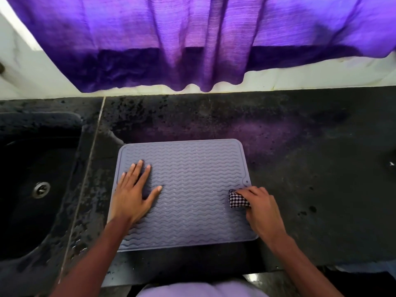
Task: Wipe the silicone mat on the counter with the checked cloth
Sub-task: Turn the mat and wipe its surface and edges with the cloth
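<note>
Head view puts the grey rectangular silicone mat (192, 189), ribbed with wavy ridges, flat on the black speckled stone counter (300, 146), just right of the dark sink (32, 179). I judge a wiping stroke is in hand, with the cloth at the mat's right edge. To do it well I would bear down with my left hand (132, 196) so the mat cannot slide. I would draw the black-and-white checked cloth (237, 199) along the ridges rather than across them and overlap each pass. Once the free side is done I would shift the anchoring palm, so nothing beneath it is missed. My left fingers (137, 170) lie straight and spread, thumb out wide, palm flat on the mat's left half, holding nothing. My right hand (263, 211) sits at the right edge. Its fingers (249, 191) curl over the bunched cloth and press it onto the mat, just below the small hole in the mat's border.
</note>
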The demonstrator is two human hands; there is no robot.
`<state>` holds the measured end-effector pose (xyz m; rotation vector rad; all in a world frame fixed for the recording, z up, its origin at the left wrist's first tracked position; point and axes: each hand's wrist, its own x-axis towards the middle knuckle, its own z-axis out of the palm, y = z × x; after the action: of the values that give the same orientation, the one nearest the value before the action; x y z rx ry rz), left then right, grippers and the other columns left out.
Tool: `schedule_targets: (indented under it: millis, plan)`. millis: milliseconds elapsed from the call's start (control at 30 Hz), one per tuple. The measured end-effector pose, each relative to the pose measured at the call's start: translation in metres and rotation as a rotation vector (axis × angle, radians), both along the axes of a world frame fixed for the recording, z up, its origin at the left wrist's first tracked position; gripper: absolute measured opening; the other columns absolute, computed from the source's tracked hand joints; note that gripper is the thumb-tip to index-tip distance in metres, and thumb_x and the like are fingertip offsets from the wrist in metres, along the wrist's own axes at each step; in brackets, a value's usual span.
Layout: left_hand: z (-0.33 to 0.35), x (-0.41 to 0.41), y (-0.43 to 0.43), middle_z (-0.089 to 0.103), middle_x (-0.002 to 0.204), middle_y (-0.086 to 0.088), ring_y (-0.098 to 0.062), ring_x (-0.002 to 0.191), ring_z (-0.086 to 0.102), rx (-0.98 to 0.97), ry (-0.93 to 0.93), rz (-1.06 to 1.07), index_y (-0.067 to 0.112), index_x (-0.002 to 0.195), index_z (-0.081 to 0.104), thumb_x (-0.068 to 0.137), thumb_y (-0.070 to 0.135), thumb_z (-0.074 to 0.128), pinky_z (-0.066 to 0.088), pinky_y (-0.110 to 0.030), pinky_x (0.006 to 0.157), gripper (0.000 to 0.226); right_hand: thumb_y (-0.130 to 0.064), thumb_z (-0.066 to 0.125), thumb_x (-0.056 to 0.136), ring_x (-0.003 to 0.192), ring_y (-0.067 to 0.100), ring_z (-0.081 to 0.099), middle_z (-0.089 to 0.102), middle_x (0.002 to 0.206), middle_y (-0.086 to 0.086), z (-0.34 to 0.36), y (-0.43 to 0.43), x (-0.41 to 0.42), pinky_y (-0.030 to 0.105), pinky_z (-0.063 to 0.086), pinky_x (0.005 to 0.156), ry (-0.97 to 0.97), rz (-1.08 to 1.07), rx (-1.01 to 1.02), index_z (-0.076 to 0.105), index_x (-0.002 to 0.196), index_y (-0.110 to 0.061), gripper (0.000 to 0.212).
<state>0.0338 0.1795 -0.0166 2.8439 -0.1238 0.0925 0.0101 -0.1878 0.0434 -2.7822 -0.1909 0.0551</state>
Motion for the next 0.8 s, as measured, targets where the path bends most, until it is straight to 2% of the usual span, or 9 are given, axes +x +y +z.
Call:
schedule_targets:
  millis: [133,333,500,633,733,800]
  plan:
    - [-0.002,-0.015,-0.003,0.008,0.172,0.001,-0.02,0.159,0.004,0.046,0.043,0.003,0.026,0.164,0.014,0.099,0.071,0.022,0.011,-0.047,0.127,0.079,0.017,0.063,0.048,0.089,0.026,0.058,0.068,0.103,-0.003,-0.01,0.001,0.0,0.041,0.054,0.072,-0.001,0.008,0.085,0.071,0.106,-0.018,0.068]
    - [0.001,-0.014,-0.006,0.006,0.172,0.001,-0.019,0.159,0.001,0.056,0.043,0.008,0.026,0.164,0.013,0.1,0.071,0.021,0.009,-0.046,0.128,0.079,0.016,0.066,0.048,0.094,0.023,0.057,0.069,0.1,-0.004,-0.016,0.02,0.011,0.039,0.051,0.083,0.027,0.089,0.148,0.072,0.102,-0.017,0.064]
    - [0.001,-0.013,-0.005,0.008,0.172,0.002,-0.018,0.159,0.002,0.027,0.041,0.016,0.027,0.164,0.016,0.1,0.071,0.024,0.008,-0.044,0.128,0.079,0.011,0.07,0.05,0.094,0.023,0.056,0.069,0.1,-0.003,-0.015,0.058,0.012,0.032,0.046,0.081,0.019,0.159,0.161,0.072,0.103,-0.016,0.059]
    - [0.0,-0.015,-0.004,0.007,0.172,0.002,-0.018,0.159,0.002,0.024,0.05,0.012,0.027,0.164,0.015,0.1,0.071,0.022,0.005,-0.042,0.128,0.078,0.011,0.068,0.05,0.094,0.023,0.056,0.069,0.101,-0.003,-0.013,0.103,0.009,0.033,0.048,0.081,0.019,0.243,0.201,0.072,0.105,-0.017,0.061]
    - [-0.001,-0.014,-0.002,0.012,0.171,0.002,-0.017,0.158,0.005,-0.098,0.019,0.012,0.025,0.162,0.024,0.102,0.064,0.027,0.004,-0.04,0.128,0.072,0.009,0.07,0.053,0.092,0.024,0.058,0.07,0.1,-0.002,-0.011,0.135,0.015,0.033,0.047,0.081,0.037,0.338,0.234,0.071,0.106,-0.018,0.059]
    - [-0.002,-0.014,0.002,0.02,0.168,0.003,-0.014,0.157,0.013,-0.283,-0.006,0.036,0.019,0.158,0.036,0.104,0.055,0.034,0.01,-0.036,0.128,0.065,0.007,0.071,0.058,0.091,0.022,0.057,0.07,0.099,-0.003,-0.009,0.145,0.022,0.031,0.044,0.081,0.058,0.419,0.225,0.07,0.107,-0.019,0.055]
